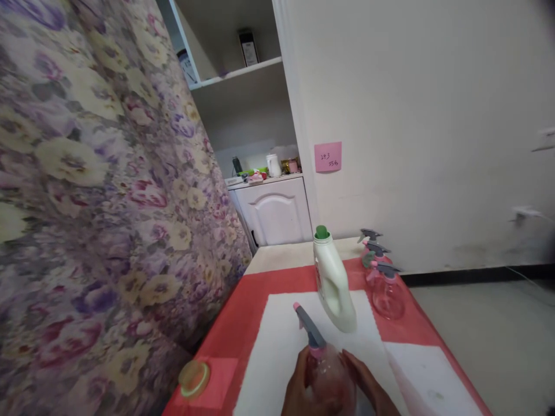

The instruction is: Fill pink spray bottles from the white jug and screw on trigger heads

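A pink translucent spray bottle (324,370) with a grey trigger head stands on a white sheet (277,346) at the bottom of the view. My left hand (299,388) wraps its left side and my right hand (368,386) cups its right side. Both hands are partly cut off by the frame edge. A white detergent jug (333,283) with a green cap stands just beyond the bottle. Further right, three more pink spray bottles (385,289) stand in a row on the red tablecloth (243,323).
A floral curtain (95,202) hangs close along the table's left side. A round yellow-green lid (193,378) lies on the red cloth at the near left. A white wall with a pink sticky note (328,156) is behind; a white cabinet (273,214) with clutter stands beyond the table.
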`<state>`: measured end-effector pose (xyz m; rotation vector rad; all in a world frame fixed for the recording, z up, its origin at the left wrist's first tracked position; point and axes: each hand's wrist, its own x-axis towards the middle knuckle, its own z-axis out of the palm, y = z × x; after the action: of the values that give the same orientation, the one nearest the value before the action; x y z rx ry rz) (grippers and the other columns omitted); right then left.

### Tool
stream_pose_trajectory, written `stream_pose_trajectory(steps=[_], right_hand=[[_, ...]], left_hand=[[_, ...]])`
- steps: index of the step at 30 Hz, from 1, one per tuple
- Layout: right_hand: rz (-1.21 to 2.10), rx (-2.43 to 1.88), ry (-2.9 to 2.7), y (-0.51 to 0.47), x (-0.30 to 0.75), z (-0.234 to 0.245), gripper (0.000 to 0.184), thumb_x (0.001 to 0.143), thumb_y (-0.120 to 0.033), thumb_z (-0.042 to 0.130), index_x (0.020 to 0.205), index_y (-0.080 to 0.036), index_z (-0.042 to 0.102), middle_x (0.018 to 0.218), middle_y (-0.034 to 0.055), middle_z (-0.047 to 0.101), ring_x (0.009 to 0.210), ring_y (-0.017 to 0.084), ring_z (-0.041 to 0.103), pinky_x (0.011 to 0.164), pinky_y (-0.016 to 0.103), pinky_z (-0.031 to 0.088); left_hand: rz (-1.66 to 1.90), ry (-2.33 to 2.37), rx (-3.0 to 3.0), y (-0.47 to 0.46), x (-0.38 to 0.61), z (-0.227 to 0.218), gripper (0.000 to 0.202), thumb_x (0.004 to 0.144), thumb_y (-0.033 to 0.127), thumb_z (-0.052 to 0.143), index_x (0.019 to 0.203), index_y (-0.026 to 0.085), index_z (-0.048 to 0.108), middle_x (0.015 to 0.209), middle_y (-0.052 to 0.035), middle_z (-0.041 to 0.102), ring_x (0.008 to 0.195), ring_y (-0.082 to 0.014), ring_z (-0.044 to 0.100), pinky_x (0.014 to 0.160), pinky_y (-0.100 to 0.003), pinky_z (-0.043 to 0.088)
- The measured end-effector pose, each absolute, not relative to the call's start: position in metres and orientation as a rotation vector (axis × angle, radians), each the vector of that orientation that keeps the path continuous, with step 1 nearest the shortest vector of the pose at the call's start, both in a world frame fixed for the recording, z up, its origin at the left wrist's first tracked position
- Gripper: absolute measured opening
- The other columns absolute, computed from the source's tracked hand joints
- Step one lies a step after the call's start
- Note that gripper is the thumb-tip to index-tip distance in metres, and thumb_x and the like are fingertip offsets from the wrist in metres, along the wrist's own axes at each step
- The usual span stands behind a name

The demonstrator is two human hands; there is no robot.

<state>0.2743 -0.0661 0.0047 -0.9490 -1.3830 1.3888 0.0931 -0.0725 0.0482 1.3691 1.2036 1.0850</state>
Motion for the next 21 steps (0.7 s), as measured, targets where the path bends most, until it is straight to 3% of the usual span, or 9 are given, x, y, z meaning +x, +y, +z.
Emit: stream_pose_trajectory(steps=[5, 9, 12, 16, 19, 21], right_hand=[[1.554, -0.954, -1.251, -0.065, 0.267, 0.01, 0.076, 0.06, -0.057, 0.08, 0.126, -0.026, 0.059, 0.13, 0.0111, 0.063, 0.128, 0.038, 0.051, 0.11, 0.049, 0.039], [1.586, -0.913, -1.242, -0.066, 0.269, 0.01, 0.072, 0.059, -0.058, 0.08, 0.123, -0.031, 0.06, 0.126, 0.0085, 0.065, 0.125, 0.037, 0.053, 0.107, 0.051, 0.04], [1.569, -0.863, -1.251, -0.066, 0.27, 0.009, 0.071, 0.059, -0.059, 0.08, 0.121, -0.032, 0.06, 0.124, 0.0082, 0.064, 0.127, 0.035, 0.052, 0.109, 0.051, 0.036], [1.586, -0.733, -1.259, -0.059, 0.262, 0.005, 0.072, 0.054, -0.069, 0.078, 0.115, -0.033, 0.062, 0.124, 0.0083, 0.063, 0.126, 0.036, 0.052, 0.111, 0.053, 0.031], [1.622, -0.669, -1.265, -0.054, 0.258, 0.002, 0.081, 0.044, -0.071, 0.08, 0.113, -0.033, 0.062, 0.124, 0.0085, 0.063, 0.122, 0.037, 0.055, 0.106, 0.054, 0.037], [1.626, -0.668, -1.253, -0.054, 0.258, 0.0, 0.082, 0.046, -0.071, 0.079, 0.116, -0.031, 0.06, 0.125, 0.01, 0.062, 0.12, 0.037, 0.056, 0.104, 0.053, 0.04]], left_hand=[[1.08, 1.159, 1.413, -0.079, 0.103, 0.045, 0.08, 0.057, 0.033, 0.081, 0.13, 0.023, 0.05, 0.129, -0.0115, 0.06, 0.122, -0.0334, 0.055, 0.106, -0.043, 0.042], [1.195, 1.265, 1.538, -0.083, 0.1, 0.058, 0.068, 0.068, 0.051, 0.073, 0.129, 0.024, 0.056, 0.142, -0.0112, 0.051, 0.137, -0.0348, 0.039, 0.117, -0.047, 0.027], [1.203, 1.335, 1.407, -0.083, 0.101, 0.078, 0.058, 0.08, 0.058, 0.058, 0.128, 0.026, 0.058, 0.142, -0.0085, 0.053, 0.139, -0.0314, 0.037, 0.119, -0.047, 0.021], [1.153, 1.169, 1.325, -0.076, 0.108, 0.098, 0.052, 0.079, 0.058, 0.062, 0.117, 0.022, 0.066, 0.125, -0.0105, 0.067, 0.126, -0.0317, 0.052, 0.112, -0.046, 0.034], [1.183, 1.07, 1.227, -0.071, 0.116, 0.101, 0.049, 0.073, 0.057, 0.069, 0.104, 0.02, 0.07, 0.111, -0.0112, 0.073, 0.111, -0.0315, 0.062, 0.098, -0.042, 0.047], [1.241, 1.089, 1.153, -0.071, 0.123, 0.101, 0.048, 0.069, 0.056, 0.072, 0.099, 0.018, 0.071, 0.104, -0.0113, 0.074, 0.103, -0.0308, 0.066, 0.092, -0.04, 0.05]])
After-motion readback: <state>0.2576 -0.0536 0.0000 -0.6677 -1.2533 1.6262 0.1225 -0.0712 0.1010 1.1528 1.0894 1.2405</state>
